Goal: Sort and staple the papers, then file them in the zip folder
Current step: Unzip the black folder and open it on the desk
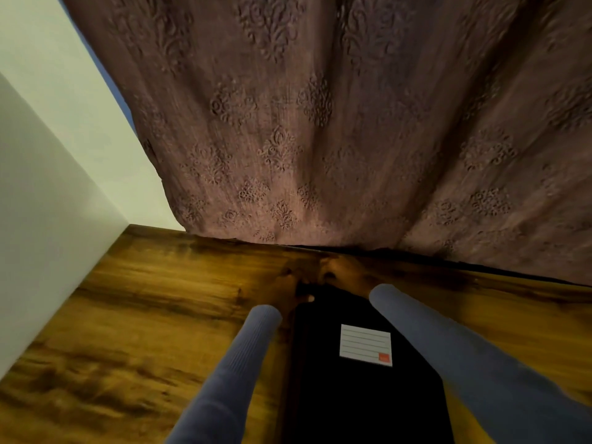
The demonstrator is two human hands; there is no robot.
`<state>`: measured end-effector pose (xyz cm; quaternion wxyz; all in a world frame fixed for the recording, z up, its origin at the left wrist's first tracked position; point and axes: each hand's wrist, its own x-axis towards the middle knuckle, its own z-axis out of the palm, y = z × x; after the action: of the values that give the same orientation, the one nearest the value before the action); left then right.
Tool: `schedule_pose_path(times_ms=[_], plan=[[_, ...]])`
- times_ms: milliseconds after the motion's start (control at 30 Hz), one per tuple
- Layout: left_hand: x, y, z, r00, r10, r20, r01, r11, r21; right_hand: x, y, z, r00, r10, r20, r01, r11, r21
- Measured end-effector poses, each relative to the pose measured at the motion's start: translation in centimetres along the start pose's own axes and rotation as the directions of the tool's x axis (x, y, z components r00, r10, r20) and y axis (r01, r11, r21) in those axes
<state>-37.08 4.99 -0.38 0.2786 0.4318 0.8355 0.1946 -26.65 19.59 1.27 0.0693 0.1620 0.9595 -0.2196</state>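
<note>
Item: one black notebook (362,395), lying flat on the wooden table (153,315). Its long axis runs from the person straight away toward the curtain (320,123), and its far short end lies at the hands. One white lined label (365,344) sits on the cover, nearer the person than either grip, with a small red square in its near right corner. Hands: two, both at the far end. The left hand (286,291) is at the far left corner, its thumb tip lying on the cover and the rest of the hand against the edge, pinching that corner. The right hand (346,274) rests at the far right corner; it is dark and blurred, so how its fingers lie cannot be told. Two blue-grey sleeves (237,363) flank the notebook. Beyond the grip hangs one patterned brown curtain; left of it stands one pale wall (48,187).
</note>
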Motion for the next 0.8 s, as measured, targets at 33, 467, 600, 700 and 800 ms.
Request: schedule_pose_path(times_ms=[33, 467, 600, 700, 800], plan=[[0.2, -0.2, 0.0, 1.000, -0.002, 0.004, 0.002, 1.000, -0.014, -0.6, 1.0, -0.1, 1.000, -0.022, 0.002, 0.022, 0.999, -0.025], [-6.2, 7.1, 5.6, 0.928, 0.280, -0.247, -0.135, 0.867, 0.479, -16.0, 10.0, 1.1, 0.927, 0.338, -0.163, -0.339, 0.941, 0.025], [-13.6, 11.6, 14.5, 0.959, 0.251, 0.130, -0.282, 0.856, 0.432, -15.8, 9.7, 0.4, 0.935, 0.328, -0.134, -0.326, 0.945, 0.039], [-15.2, 13.0, 16.5, 0.976, 0.188, 0.108, -0.216, 0.862, 0.459, -15.8, 10.0, 0.3, 0.929, 0.347, -0.124, -0.347, 0.937, 0.022], [-14.9, 13.9, 16.5, 0.987, 0.035, 0.154, -0.099, 0.896, 0.433, -16.5, 10.9, 0.5, 0.920, 0.376, -0.108, -0.376, 0.926, 0.019]])
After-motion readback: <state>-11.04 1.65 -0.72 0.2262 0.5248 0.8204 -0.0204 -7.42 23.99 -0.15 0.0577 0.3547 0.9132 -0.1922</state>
